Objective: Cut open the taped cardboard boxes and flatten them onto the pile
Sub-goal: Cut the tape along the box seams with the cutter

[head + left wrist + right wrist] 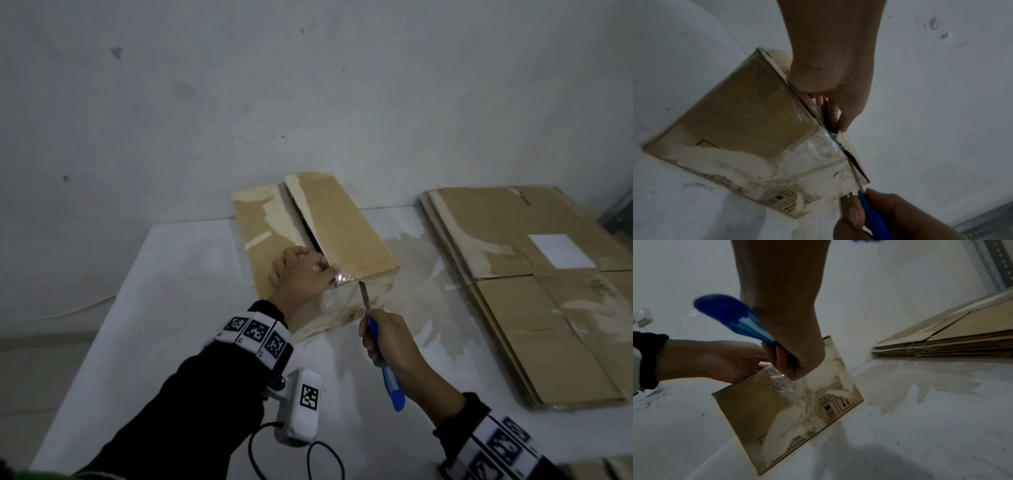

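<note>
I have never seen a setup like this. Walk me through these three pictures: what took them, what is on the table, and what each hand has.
No machine here: a person works with bare hands, wearing one camera on the head and one on each wrist. The head view looks down on a white table; the other two look along each hand.

On the table stands a taped cardboard box, its top seam already parted. Farther right lies a pile of flattened boxes.

The left hand rests on the box top, fingers at the seam beside crumpled clear tape. The right hand grips a blue utility knife, blade at the taped near edge.
</note>
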{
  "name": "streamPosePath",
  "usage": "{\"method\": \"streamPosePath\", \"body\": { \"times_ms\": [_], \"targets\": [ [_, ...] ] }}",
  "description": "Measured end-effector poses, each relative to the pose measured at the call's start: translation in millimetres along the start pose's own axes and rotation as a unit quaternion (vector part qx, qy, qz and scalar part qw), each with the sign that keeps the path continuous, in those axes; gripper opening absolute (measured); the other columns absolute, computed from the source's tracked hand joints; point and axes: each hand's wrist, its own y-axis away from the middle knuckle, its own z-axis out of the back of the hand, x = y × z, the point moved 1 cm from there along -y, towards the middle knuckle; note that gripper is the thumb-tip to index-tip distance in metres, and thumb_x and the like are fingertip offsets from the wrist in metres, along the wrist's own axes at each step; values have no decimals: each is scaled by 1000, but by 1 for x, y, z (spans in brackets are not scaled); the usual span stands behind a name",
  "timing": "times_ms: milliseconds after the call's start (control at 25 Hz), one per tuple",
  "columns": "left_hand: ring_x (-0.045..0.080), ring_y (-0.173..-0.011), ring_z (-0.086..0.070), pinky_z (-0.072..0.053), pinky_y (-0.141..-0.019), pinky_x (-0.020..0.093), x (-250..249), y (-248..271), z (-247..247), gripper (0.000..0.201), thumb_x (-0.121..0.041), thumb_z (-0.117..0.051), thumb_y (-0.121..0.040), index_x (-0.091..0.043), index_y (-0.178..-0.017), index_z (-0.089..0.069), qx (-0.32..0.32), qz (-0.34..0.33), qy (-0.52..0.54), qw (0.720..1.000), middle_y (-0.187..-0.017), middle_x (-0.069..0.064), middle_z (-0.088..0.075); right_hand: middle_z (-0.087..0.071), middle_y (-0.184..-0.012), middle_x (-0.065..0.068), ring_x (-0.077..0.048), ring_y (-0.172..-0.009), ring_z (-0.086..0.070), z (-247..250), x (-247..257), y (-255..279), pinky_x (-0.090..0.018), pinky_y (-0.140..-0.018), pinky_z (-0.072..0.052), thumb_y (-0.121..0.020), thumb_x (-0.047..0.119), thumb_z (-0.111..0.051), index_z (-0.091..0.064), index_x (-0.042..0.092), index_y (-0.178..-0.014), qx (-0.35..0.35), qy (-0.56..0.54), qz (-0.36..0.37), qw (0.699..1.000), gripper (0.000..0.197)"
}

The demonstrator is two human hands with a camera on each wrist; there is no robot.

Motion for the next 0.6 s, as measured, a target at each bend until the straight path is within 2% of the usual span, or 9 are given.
{"method": "streamPosePath", "body": {
  "times_ms": [240,360,440,600],
  "targets": [
    [16,-131,-19,-24,-107,29,-1,2,-1,33,-43,-56,-91,-13,-103,-65,-16,-14,-7,1000,-123,2,-34,-38,-43,0,-11,-34,-30,-12,4,-9,-20,-40,-23,-99,21,-33,-48,10,-59,24,-15,-13,1000,44],
    [18,-129,-20,-24,-105,30,0,1,-1,35,-47,-56,-90,-15,-104,-64,-12,1,-15,1000,-128,2,-31,-39,-43,-1,-11,-33,-30,-24,8,-18,-20,-40,-23,-98,21,-33,-48,9,-59,28,-1,-10,1000,43],
    [17,-128,-19,-24,-102,27,0,2,-1,36,-46,-56,-90,-15,-104,-64,-11,0,-9,1000,-123,2,-30,-39,-44,-3,-11,-33,-30,-29,11,-23,-21,-40,-23,-99,21,-33,-48,9,-60,32,11,2,999,44],
    [14,-122,-22,-20,-89,19,-2,5,0,30,-44,-56,-91,-16,-101,-63,-8,-6,22,1000,-110,-2,-26,-38,-44,-3,-12,-33,-30,-29,9,-21,-21,-41,-23,-98,21,-33,-45,10,-59,52,6,-6,999,43]
  ]
}}
